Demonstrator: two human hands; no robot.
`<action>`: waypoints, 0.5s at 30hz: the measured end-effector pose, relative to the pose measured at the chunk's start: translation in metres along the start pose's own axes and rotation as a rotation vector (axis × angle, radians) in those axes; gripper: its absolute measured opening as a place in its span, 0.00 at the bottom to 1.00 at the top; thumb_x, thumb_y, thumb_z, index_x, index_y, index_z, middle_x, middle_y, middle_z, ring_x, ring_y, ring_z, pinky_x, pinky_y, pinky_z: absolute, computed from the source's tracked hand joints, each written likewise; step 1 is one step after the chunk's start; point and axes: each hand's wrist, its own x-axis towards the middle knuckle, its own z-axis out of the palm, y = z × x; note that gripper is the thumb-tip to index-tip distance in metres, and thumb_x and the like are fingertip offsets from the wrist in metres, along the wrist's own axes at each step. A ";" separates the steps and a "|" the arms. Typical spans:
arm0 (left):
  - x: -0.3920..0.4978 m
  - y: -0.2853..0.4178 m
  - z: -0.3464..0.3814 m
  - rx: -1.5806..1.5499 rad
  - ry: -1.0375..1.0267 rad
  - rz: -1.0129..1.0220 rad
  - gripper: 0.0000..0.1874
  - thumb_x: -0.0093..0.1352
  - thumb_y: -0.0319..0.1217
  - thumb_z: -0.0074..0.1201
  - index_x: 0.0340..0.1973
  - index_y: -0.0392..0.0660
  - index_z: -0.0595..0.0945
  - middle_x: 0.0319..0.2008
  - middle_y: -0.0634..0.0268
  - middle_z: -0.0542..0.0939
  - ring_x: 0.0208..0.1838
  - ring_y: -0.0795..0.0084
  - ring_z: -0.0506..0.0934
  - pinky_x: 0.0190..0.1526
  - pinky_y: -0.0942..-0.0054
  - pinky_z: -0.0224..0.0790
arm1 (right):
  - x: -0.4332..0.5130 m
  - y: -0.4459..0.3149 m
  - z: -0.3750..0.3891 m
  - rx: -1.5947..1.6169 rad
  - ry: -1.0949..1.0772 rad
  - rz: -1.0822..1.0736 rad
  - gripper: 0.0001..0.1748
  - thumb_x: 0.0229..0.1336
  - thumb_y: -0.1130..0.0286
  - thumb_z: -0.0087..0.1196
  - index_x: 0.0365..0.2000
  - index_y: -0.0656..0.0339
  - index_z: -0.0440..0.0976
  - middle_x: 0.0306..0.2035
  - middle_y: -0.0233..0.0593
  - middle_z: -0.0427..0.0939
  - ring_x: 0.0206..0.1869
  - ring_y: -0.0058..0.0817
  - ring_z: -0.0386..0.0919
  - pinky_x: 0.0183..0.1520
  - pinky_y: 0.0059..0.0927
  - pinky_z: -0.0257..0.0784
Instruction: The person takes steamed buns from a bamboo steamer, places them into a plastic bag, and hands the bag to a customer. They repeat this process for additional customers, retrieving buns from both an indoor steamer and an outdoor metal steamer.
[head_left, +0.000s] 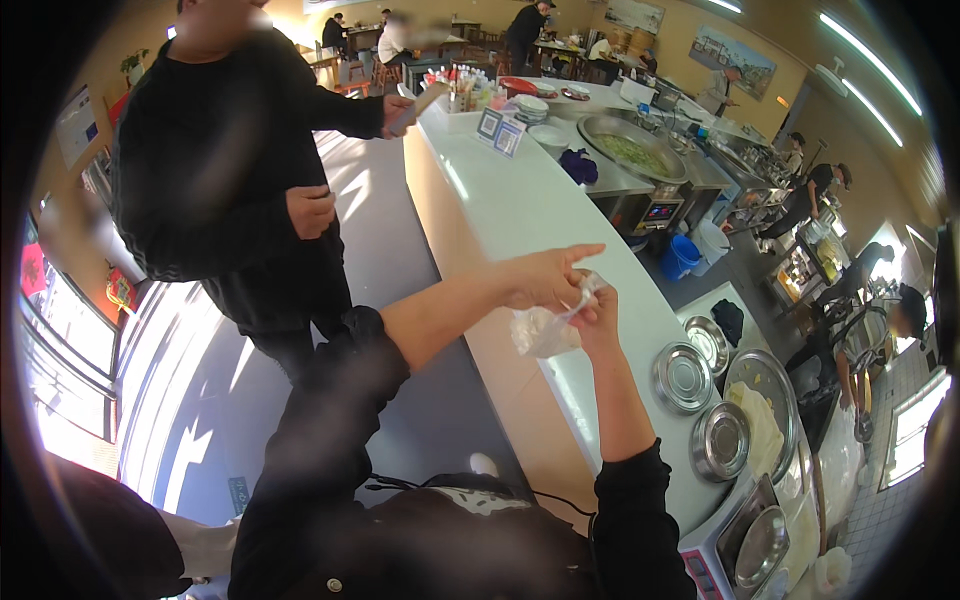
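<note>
A small translucent plastic bag (541, 334) with whitish contents hangs from my two hands above the edge of the white counter (510, 206). Reaching across from the left, my left hand (553, 279) pinches at the bag's gathered neck while its index finger points out to the right. My right hand (598, 309) grips the upper part of the bag, close against the left. The fingers partly cover the bag's neck, and I cannot tell whether it is knotted.
Across the counter's left side stands a person in black (225, 150) holding a phone (420, 109). Round metal lids (683, 377), a large metal tray (787, 405) and a scale (701, 574) lie at right. A wide pan with greens (634, 150) sits behind the counter.
</note>
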 end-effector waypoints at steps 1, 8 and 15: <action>0.019 -0.005 -0.021 0.022 0.062 -0.008 0.51 0.65 0.22 0.56 0.75 0.48 0.41 0.38 0.58 0.78 0.42 0.65 0.81 0.49 0.70 0.76 | 0.021 0.006 -0.014 -0.005 -0.031 -0.001 0.07 0.60 0.80 0.48 0.35 0.64 0.76 0.31 0.32 0.75 0.35 0.17 0.71 0.34 0.23 0.68; 0.130 -0.083 -0.116 0.737 0.651 -0.100 0.18 0.61 0.35 0.62 0.44 0.40 0.80 0.26 0.58 0.78 0.34 0.69 0.78 0.37 0.68 0.71 | 0.103 0.074 -0.102 0.614 0.119 0.145 0.05 0.55 0.80 0.50 0.32 0.58 0.72 0.28 0.32 0.73 0.33 0.22 0.70 0.38 0.27 0.65; 0.172 -0.087 -0.131 -0.487 0.448 0.150 0.15 0.71 0.36 0.48 0.37 0.38 0.83 0.36 0.65 0.79 0.41 0.73 0.72 0.61 0.68 0.61 | 0.133 0.062 -0.118 0.430 0.014 0.079 0.31 0.69 0.58 0.42 0.67 0.62 0.57 0.52 0.40 0.75 0.50 0.24 0.70 0.57 0.29 0.60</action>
